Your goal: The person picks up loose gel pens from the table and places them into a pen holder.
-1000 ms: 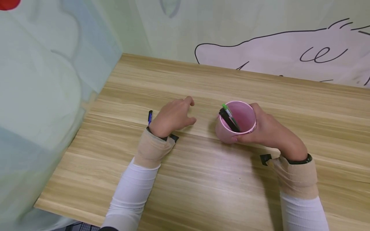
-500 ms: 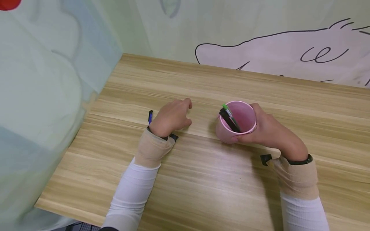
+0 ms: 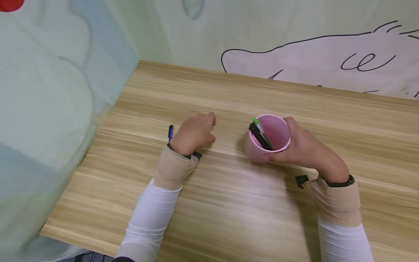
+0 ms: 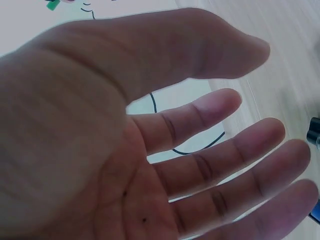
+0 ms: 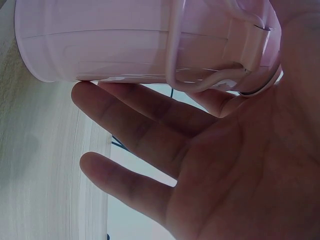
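Note:
My right hand (image 3: 304, 147) grips a small pink bucket (image 3: 252, 151) by its near and far sides, thumb in front. Inside, a green-capped pen (image 3: 258, 126) and a black pen or marker (image 3: 260, 137) lean on the left wall; whether more lie below is hidden. The right wrist view shows the bucket's handle (image 5: 175, 45) folded against its side. My left hand (image 3: 194, 133) hovers left of the bucket, loosely curved, palm bare in the left wrist view. Behind its wrist lies a blue pen (image 3: 170, 133) with a black end, partly covered.
The wooden table (image 3: 229, 218) ends at a left edge, with a pale patterned wall (image 3: 183, 36) behind it. At the left wrist view's right border, a black object (image 4: 313, 132) and a blue one (image 4: 316, 212) are cut off.
My left fingers and thumb have drawn a little closer together, with the hand drifting very slightly left. The right hand and the bucket stay put.

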Available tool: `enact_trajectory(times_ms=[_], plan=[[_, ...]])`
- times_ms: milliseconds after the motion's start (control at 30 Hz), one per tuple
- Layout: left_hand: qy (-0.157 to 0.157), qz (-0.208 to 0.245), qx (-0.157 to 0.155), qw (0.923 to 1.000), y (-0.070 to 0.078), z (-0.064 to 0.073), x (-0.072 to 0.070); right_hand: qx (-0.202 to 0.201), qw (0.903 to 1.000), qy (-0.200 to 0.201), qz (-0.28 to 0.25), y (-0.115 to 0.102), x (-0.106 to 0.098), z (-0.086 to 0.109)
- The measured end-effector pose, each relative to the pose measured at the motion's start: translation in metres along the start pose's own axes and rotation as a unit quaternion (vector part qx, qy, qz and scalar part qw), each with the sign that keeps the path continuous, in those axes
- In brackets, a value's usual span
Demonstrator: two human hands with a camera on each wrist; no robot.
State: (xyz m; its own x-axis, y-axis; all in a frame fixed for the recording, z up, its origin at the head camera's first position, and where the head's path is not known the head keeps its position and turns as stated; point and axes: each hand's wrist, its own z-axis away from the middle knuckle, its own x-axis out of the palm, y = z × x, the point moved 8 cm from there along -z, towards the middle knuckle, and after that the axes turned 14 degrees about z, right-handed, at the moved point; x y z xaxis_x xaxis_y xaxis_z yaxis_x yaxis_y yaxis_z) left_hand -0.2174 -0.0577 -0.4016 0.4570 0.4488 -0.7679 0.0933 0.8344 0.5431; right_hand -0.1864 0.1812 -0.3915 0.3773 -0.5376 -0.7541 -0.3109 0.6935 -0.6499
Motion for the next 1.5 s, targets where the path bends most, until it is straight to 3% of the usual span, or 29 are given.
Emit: enact_trajectory(times_ms=[800,1300,1500], plan=[[0.002,-0.008,0.0,1.0,-0.003,-0.004,0.004,0.008,0.9999,0.001,-0.008,0.0,0.0,0.0],[-0.007,-0.017,-0.017,0.9997,-0.009,-0.006,0.004,0.012,0.9999,0.003,-0.012,0.002,0.001,-0.002],[0.018,-0.031,-0.018,0.9992,-0.013,-0.006,-0.004,0.021,0.9997,0.001,-0.01,0.002,0.0,-0.001]])
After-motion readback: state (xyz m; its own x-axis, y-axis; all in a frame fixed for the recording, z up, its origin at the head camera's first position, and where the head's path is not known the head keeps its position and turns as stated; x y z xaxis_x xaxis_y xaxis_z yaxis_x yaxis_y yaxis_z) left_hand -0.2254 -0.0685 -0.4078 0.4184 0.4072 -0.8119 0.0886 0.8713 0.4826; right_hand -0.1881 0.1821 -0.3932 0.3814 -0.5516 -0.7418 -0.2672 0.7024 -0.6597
